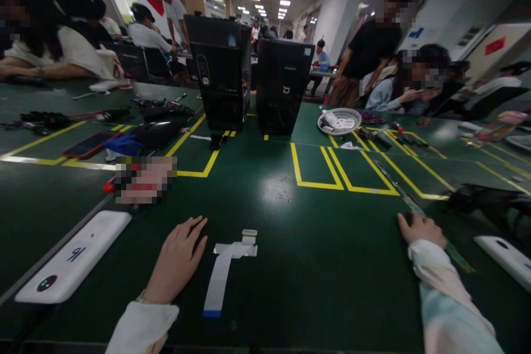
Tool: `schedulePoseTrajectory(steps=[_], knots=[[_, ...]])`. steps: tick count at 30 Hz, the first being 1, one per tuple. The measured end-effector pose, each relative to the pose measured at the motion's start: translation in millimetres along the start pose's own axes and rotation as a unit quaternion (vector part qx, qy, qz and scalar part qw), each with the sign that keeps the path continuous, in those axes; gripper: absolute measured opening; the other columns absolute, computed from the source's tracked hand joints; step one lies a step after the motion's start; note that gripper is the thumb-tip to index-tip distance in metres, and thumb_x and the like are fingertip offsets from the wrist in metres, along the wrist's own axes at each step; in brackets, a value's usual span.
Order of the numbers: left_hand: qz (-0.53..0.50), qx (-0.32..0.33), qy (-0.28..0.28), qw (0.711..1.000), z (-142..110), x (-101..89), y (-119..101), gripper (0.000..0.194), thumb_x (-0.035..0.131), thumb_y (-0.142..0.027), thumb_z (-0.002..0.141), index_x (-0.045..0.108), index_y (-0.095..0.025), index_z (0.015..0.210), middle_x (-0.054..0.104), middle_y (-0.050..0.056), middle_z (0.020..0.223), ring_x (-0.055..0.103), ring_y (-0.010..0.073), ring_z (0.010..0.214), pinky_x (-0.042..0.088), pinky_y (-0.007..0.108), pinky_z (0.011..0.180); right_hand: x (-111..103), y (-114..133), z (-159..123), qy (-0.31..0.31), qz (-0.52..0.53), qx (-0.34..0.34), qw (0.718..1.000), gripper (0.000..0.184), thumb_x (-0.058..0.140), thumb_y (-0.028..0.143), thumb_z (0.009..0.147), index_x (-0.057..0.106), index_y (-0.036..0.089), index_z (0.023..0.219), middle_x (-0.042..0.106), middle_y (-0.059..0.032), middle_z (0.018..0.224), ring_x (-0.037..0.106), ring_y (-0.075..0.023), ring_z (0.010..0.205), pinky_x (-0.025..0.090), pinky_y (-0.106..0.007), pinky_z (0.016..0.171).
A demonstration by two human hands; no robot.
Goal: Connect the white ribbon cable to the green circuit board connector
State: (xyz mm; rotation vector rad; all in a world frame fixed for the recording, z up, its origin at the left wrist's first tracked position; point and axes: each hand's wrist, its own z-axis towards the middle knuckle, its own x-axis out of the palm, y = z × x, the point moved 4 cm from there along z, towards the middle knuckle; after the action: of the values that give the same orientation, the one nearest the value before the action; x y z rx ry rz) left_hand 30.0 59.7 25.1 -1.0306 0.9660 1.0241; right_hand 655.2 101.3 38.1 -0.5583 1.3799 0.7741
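My left hand (179, 251) lies on the green table with its fingers stretched out, holding nothing. Just right of it is a flat white ribbon cable (218, 282), bent to one side, with a blue end toward me and a connector at its far end. At the right, my right hand (423, 230) is over a long, narrow green circuit board (458, 257), its fingers curled on the board. The board slants under the hand, and both its ends show. The grip itself is partly hidden by the back of the hand.
White devices (74, 260) lie at both sides. Two black computer towers (284, 88) stand at the back, with a white basket (339, 121) to their right. Yellow tape (319, 184) marks the table. Cables and tools lie left and right; several people are around.
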Motion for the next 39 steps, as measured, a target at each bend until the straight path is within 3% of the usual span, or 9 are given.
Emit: schedulePoseTrajectory(steps=[9, 15, 17, 22, 25, 31, 35, 39], knots=[[0.015, 0.018, -0.011, 1.000, 0.0, 2.9, 0.7, 0.050, 0.038, -0.040, 0.093, 0.052, -0.013, 0.133, 0.054, 0.016, 0.135, 0.050, 0.0321, 0.125, 0.040, 0.054, 0.104, 11.0, -15.8, -54.0, -0.019, -0.026, -0.094, 0.995, 0.074, 0.020, 0.054, 0.088, 0.049, 0.005, 0.134, 0.053, -0.0239, 0.125, 0.052, -0.0397, 0.112, 0.043, -0.051, 0.090], [0.012, 0.011, -0.010, 1.000, -0.5, 1.4, 0.2, 0.050, 0.038, -0.040, 0.093, 0.052, -0.015, 0.133, 0.054, 0.016, 0.135, 0.049, 0.0317, 0.126, 0.040, 0.053, 0.104, 9.1, -31.0, -104.6, -0.059, -0.002, -0.168, 0.984, 0.077, 0.016, 0.057, 0.087, 0.048, 0.004, 0.133, 0.054, -0.0221, 0.126, 0.049, -0.0379, 0.121, 0.041, -0.050, 0.098], [0.012, 0.011, -0.007, 1.000, -0.4, 1.4, 0.2, 0.050, 0.038, -0.041, 0.093, 0.051, -0.015, 0.134, 0.054, 0.015, 0.136, 0.049, 0.0312, 0.126, 0.040, 0.052, 0.105, 3.8, -35.6, -123.4, -0.089, -0.009, -0.141, 0.986, 0.077, 0.016, 0.059, 0.087, 0.048, 0.007, 0.134, 0.049, -0.0225, 0.133, 0.044, -0.0404, 0.125, 0.040, -0.054, 0.099], [0.016, -0.001, 0.006, 1.000, -0.2, 2.2, 1.5, 0.051, 0.037, -0.041, 0.093, 0.051, -0.015, 0.134, 0.053, 0.016, 0.137, 0.048, 0.0323, 0.126, 0.041, 0.054, 0.103, 6.1, -63.1, -152.4, -0.090, -0.013, 0.042, 0.995, 0.080, 0.031, 0.068, 0.082, 0.046, 0.015, 0.139, 0.046, -0.0283, 0.135, 0.047, -0.0507, 0.119, 0.040, -0.068, 0.087], [0.016, 0.004, 0.005, 1.000, -0.2, 1.9, 1.1, 0.051, 0.036, -0.041, 0.093, 0.051, -0.014, 0.134, 0.053, 0.016, 0.137, 0.048, 0.0325, 0.126, 0.040, 0.054, 0.103, 13.1, -75.8, -147.9, -0.091, 0.011, 0.036, 0.995, 0.080, 0.035, 0.069, 0.080, 0.042, 0.020, 0.143, 0.050, -0.0252, 0.132, 0.046, -0.0495, 0.121, 0.039, -0.068, 0.089], [0.018, 0.002, 0.008, 1.000, -0.2, 0.7, -0.3, 0.052, 0.035, -0.041, 0.093, 0.051, -0.013, 0.134, 0.053, 0.017, 0.136, 0.049, 0.0324, 0.125, 0.042, 0.054, 0.102, 11.1, -93.0, -101.5, -0.025, 0.025, 0.013, 0.999, 0.092, 0.020, 0.070, 0.079, 0.039, 0.007, 0.143, 0.046, -0.0289, 0.135, 0.042, -0.0456, 0.127, 0.038, -0.060, 0.098], [0.016, 0.014, -0.011, 1.000, 0.1, -0.5, -1.7, 0.051, 0.036, -0.041, 0.093, 0.053, -0.013, 0.132, 0.054, 0.017, 0.134, 0.050, 0.0322, 0.124, 0.040, 0.053, 0.104, 8.7, -98.8, -68.3, 0.029, 0.015, -0.049, 0.998, 0.093, 0.015, 0.065, 0.077, 0.044, 0.001, 0.138, 0.041, -0.0288, 0.139, 0.037, -0.0407, 0.131, 0.032, -0.050, 0.108], [0.011, 0.019, -0.018, 1.000, 0.0, 0.1, -1.8, 0.050, 0.036, -0.041, 0.093, 0.052, -0.015, 0.133, 0.055, 0.016, 0.133, 0.051, 0.0308, 0.124, 0.040, 0.051, 0.104, 10.6, -96.7, -51.3, 0.014, 0.020, -0.123, 0.992, 0.084, 0.021, 0.060, 0.079, 0.049, 0.004, 0.134, 0.046, -0.0268, 0.135, 0.041, -0.0378, 0.129, 0.030, -0.043, 0.111]])
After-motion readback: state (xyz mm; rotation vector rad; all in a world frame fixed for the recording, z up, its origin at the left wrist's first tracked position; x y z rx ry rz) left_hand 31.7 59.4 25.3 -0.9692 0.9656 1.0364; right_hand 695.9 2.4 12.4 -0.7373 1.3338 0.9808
